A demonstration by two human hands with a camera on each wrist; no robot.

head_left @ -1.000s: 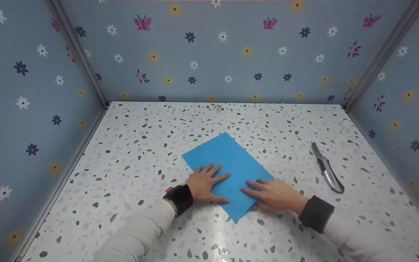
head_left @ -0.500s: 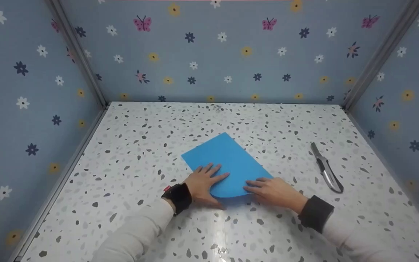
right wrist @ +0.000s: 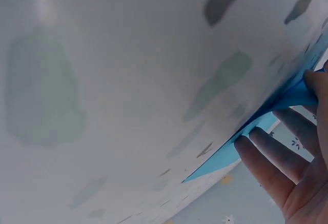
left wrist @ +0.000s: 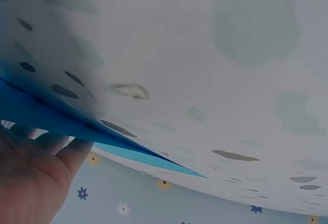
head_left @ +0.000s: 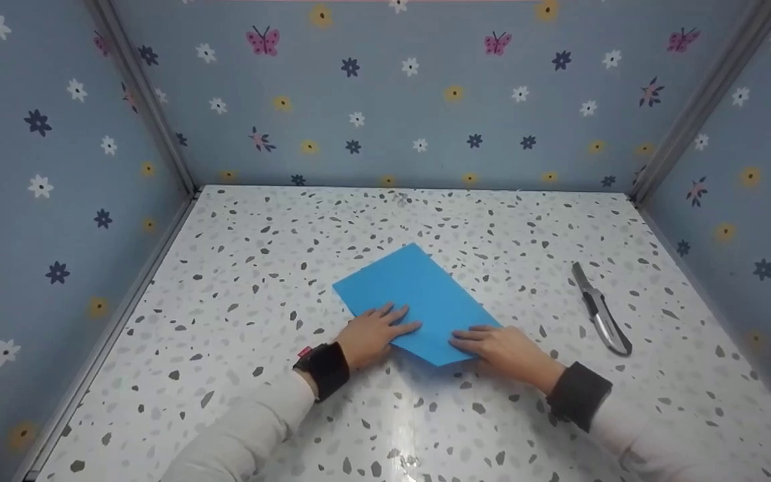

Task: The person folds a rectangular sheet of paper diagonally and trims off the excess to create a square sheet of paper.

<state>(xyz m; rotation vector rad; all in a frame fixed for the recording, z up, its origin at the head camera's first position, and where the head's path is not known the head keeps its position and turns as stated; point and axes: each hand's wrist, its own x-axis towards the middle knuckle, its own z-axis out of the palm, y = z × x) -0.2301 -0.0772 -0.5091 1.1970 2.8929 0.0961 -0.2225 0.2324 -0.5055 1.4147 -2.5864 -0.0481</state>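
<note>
A blue sheet of paper (head_left: 419, 288) lies slantwise on the table in the head view, its near corner raised off the surface. My left hand (head_left: 372, 337) rests on its left side with the fingers spread and straight; the thumb is out of sight. In the left wrist view the left fingers (left wrist: 74, 155) touch the sheet, which hides their tips. At the sheet's right corner my right hand (head_left: 507, 351) pinches the edge. The right wrist view shows the right thumb (right wrist: 313, 83) on one side of the paper and the fingers on the other.
A utility knife (head_left: 603, 311) with a grey and black handle lies on the speckled table (head_left: 258, 268) to the right of the paper. Blue flowered panels (head_left: 385, 100) enclose the back and both sides.
The near corner of the blue sheet has come up off the table and stands farther back. My left hand has shifted slightly toward me, and its thumb has gone from view. The knife stays put.
</note>
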